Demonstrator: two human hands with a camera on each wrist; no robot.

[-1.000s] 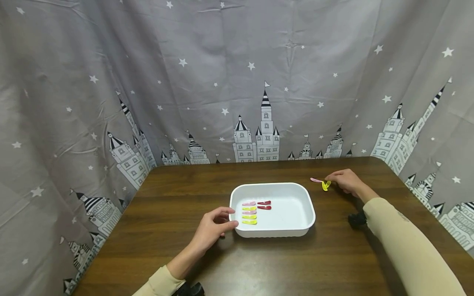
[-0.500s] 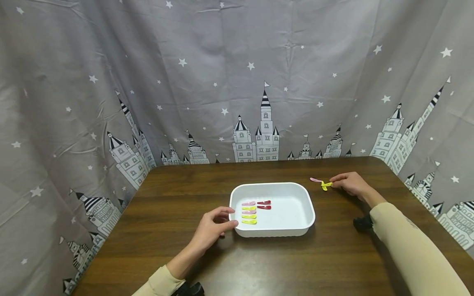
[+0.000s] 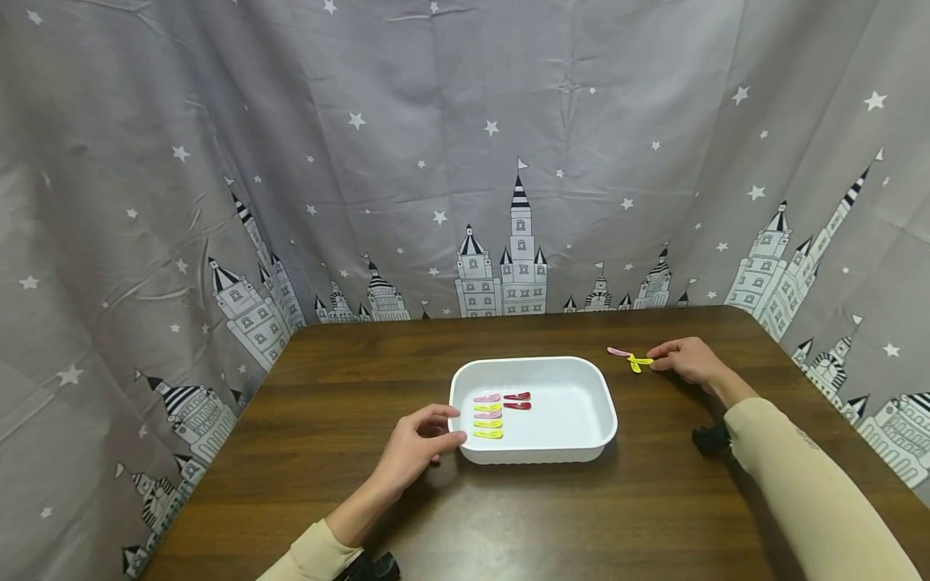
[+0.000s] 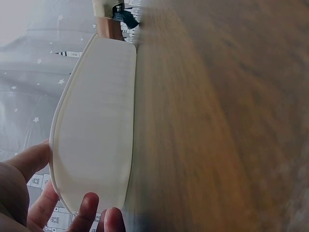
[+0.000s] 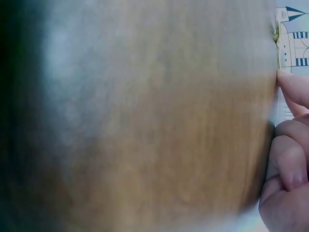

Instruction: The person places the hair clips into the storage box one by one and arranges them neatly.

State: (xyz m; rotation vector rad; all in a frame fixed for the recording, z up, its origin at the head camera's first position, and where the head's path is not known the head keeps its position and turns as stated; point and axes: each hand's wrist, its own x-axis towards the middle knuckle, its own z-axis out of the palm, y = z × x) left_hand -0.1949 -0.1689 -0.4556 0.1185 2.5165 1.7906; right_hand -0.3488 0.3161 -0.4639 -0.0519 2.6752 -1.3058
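My left hand (image 3: 416,445) holds the left end of a white plastic tray (image 3: 538,457), thumb and fingers at its rim. In the left wrist view the fingers (image 4: 87,212) curl along the tray's outer end wall (image 4: 96,111). At the right, the thumb and forefinger of my right hand (image 3: 689,360) pinch the near end of a yellow snap hair clip (image 3: 643,361) on the table. This clip lies across a second yellow hair clip (image 3: 636,368). A pink hair clip (image 3: 618,352) touches their left side. The right wrist view shows the fingertips low at the tabletop.
Inside the tray, pink and yellow hair clips (image 3: 488,434) form a column at the left. Two red hair clips (image 3: 517,406) lie beside them. The brown wooden table (image 3: 552,516) ends at a grey castle-print curtain (image 3: 407,202). Black wrist gear (image 3: 710,440) sits under the right sleeve.
My right hand has shifted slightly right and nearer, turning one yellow clip from slanted to nearly crosswise over the other. The left hand and tray stay put.
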